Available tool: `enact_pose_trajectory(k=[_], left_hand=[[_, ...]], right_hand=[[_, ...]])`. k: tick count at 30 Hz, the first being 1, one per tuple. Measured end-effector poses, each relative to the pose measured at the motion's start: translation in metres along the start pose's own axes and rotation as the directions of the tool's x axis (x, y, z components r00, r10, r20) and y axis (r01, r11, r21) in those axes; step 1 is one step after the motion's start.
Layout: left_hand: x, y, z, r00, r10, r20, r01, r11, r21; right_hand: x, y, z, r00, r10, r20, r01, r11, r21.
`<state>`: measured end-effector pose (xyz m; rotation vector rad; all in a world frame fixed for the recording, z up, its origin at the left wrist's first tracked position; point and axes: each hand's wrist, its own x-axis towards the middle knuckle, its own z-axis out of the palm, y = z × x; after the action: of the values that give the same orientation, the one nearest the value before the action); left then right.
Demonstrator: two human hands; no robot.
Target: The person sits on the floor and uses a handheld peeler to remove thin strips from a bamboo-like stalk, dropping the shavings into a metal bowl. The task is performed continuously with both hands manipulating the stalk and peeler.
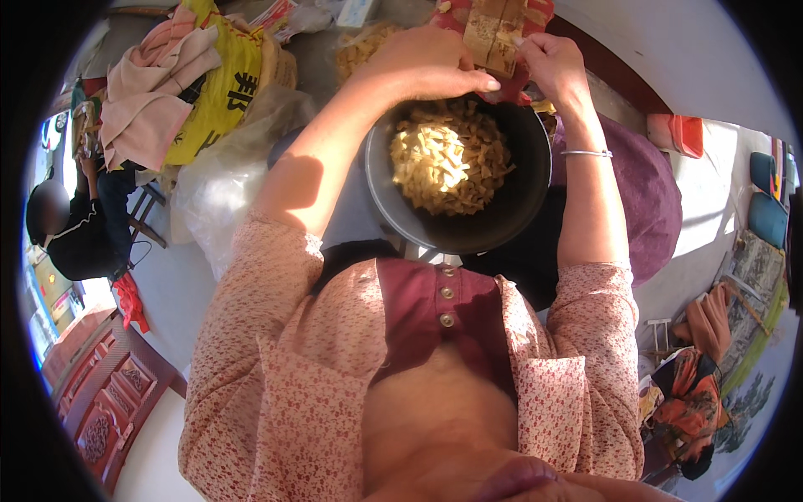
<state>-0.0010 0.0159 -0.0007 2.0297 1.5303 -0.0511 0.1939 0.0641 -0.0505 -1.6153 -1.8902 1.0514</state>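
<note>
A wooden block with a lengthwise groove or seam lies on red cloth at the top of the view. My left hand is at its left, thumb stretched along the near end; its fingers curl out of sight, so I cannot tell what they hold. Against the block's right edge, my right hand pinches a small pale piece between thumb and fingertips. Below both hands stands a deep dark basin, partly filled with small pale cut pieces. Sunlight falls on the middle of the heap.
Beyond my left forearm lie a clear plastic bag, a yellow printed sack and a pink towel. A bag of pale pieces lies behind my left hand. Purple cloth and a red container are at right. Other people sit at both sides.
</note>
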Motion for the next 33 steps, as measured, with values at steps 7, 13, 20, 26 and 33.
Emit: enact_pose_trajectory(k=[7,13,20,26,33], left_hand=[[0.005,0.024,0.046,0.965,-0.073,-0.25,-0.246,0.062,-0.967],[-0.01,0.04,-0.02,0.811,-0.503,-0.299,-0.566,-0.545,-0.619],[-0.011,0.008,-0.006,0.365,-0.148,-0.919,-0.773,0.503,-0.387],[-0.008,0.031,0.033,0.578,0.081,-0.812,-0.735,0.484,-0.475],[-0.005,0.023,0.026,0.804,-0.056,-0.592,-0.4,0.686,-0.608]], right_hand=[[-0.036,-0.034,0.018,0.855,-0.182,0.485,-0.471,0.12,0.874],[-0.053,-0.052,0.012,0.919,-0.239,0.314,-0.079,0.669,0.739],[-0.06,-0.058,0.003,0.815,-0.493,0.306,-0.302,0.09,0.949],[-0.064,-0.057,0.017,0.933,-0.321,-0.164,0.354,0.731,0.583],[-0.057,-0.047,0.013,0.996,-0.064,0.068,-0.017,0.592,0.806]])
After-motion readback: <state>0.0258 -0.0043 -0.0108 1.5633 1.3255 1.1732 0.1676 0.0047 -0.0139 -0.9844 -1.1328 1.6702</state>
